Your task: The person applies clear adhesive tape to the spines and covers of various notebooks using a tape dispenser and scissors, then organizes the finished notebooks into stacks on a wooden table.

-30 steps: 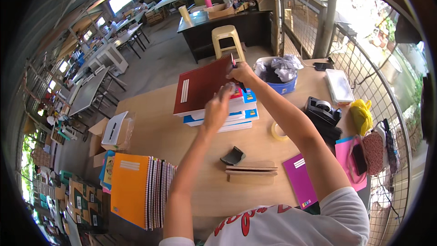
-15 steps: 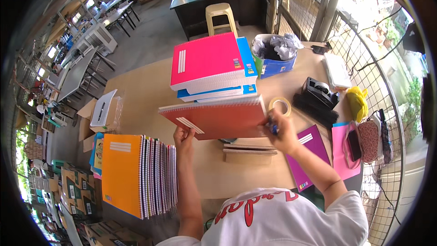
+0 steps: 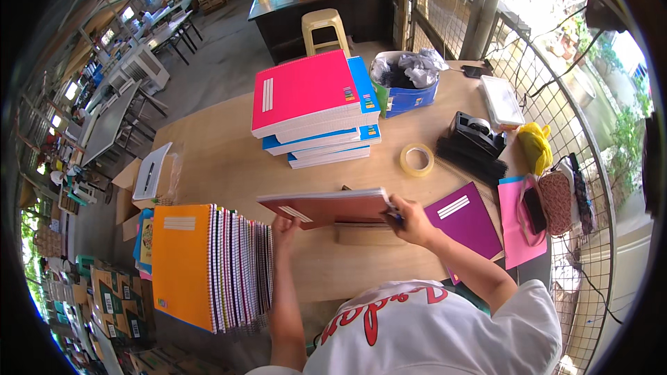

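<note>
A reddish-brown notebook (image 3: 330, 211) is held tilted above the table, its page edge uppermost. My left hand (image 3: 283, 230) grips its left end, and my right hand (image 3: 412, 223) is closed on the right end. Something small and dark blue also shows in the right fingers, too little of it visible to name. Below the notebook lies a brown block-like piece (image 3: 368, 237), partly covered. Beyond it rises a stack of pink and blue notebooks (image 3: 306, 94). Spiral notebooks with an orange cover (image 3: 182, 264) stand in a row by my left forearm. A purple notebook (image 3: 467, 226) lies beside my right forearm.
A tape roll (image 3: 404, 161), a black tape dispenser (image 3: 479, 132) and a yellow bundle (image 3: 534, 149) sit on the right. Farther back is a blue-green container (image 3: 408, 99) stuffed with plastic bags. Wire mesh (image 3: 590, 167) borders the right side. A stool (image 3: 323, 22) stands beyond the table.
Both hands have brought the brown notebook nearer to me and lower, away from the pink and blue stack. The lower part of that stack and the whole tape roll now show.
</note>
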Available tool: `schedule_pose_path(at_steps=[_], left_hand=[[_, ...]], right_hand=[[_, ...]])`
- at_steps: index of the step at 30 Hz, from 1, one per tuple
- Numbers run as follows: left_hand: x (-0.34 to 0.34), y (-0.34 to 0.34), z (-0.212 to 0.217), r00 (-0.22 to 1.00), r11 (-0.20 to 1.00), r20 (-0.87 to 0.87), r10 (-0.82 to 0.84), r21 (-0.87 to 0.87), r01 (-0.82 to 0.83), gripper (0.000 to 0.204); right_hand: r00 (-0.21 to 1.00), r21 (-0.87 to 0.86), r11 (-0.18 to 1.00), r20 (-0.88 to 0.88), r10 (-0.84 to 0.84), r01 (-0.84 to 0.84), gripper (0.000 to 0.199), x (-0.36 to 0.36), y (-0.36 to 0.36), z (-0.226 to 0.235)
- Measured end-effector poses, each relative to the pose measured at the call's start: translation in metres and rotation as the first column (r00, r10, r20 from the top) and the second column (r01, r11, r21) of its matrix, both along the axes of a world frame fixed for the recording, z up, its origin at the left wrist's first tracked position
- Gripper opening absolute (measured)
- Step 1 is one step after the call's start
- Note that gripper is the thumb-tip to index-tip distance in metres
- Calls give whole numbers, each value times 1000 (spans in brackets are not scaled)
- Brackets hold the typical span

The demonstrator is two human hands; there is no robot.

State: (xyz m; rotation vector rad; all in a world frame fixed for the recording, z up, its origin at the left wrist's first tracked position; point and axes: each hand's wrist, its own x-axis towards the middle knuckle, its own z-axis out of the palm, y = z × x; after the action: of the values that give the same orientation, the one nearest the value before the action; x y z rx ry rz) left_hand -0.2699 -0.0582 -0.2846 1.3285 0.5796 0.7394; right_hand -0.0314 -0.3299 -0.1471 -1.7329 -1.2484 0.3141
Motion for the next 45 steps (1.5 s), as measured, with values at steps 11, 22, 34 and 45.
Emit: schedule_pose_path(at_steps=[11,22,34,45], left_hand=[[74,-174,125,966,576,-120,227,817,-34,54],[164,-230,142,946,254,-299,125,931,261,25],[181,-237,130,920,241,-202,335,963,123,35],[164,-215,150,948,441,-312,-63,843,307,11]], right_hand=[[921,4,935,-174,-349,355,13,19,-85,-121],[815,-213,847,461,-352,486,41,82,-161,-114],[838,186,890,300,-456,417,26,210,-98,-69],[993,40,992,-12,120,-120,23,91,-96,31]])
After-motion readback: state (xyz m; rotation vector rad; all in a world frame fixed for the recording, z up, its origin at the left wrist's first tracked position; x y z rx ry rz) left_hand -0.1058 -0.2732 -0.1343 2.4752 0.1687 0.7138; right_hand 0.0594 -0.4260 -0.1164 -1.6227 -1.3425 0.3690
